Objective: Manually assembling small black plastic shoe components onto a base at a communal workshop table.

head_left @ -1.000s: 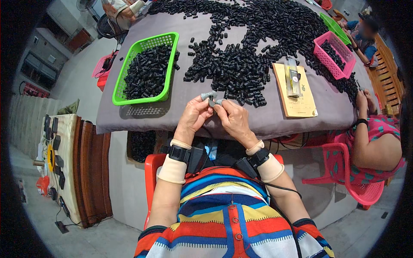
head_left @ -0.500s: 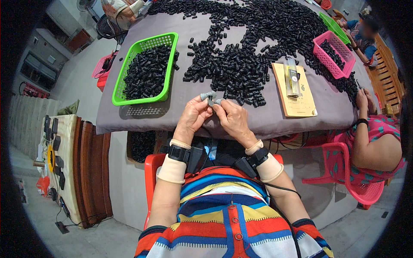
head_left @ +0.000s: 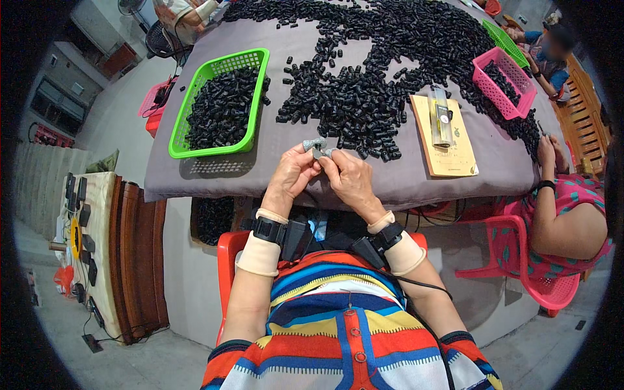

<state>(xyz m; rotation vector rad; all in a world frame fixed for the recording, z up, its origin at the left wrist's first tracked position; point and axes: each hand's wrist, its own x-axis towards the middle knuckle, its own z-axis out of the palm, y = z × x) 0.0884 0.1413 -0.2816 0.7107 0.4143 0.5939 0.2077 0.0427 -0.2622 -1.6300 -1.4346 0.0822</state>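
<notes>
Just over the near edge of the cloth-covered table, my left hand (head_left: 292, 172) and my right hand (head_left: 351, 182) meet with closed fingers. They pinch a small dark part (head_left: 318, 149) between them; its exact kind is too small to make out. Grey wraps cover some fingertips, one clearly on the left hand (head_left: 314, 143). Beyond my hands lies a loose heap of short black cylindrical pieces (head_left: 351, 107). To the left, a green plastic basket (head_left: 244, 148) holds many similar black pieces.
A yellow-brown pad (head_left: 455, 159) with a clear plastic case (head_left: 442, 123) on it lies right. Farther right are a pink basket (head_left: 497, 84) and a co-worker's hands (head_left: 549, 153). A red chair (head_left: 231, 253) is under me; a wooden stand (head_left: 140, 260) is left.
Both hands stay almost in place, still pinching the small dark part together; the right fingers have shifted very slightly left. The baskets, heap and pad look unchanged.
</notes>
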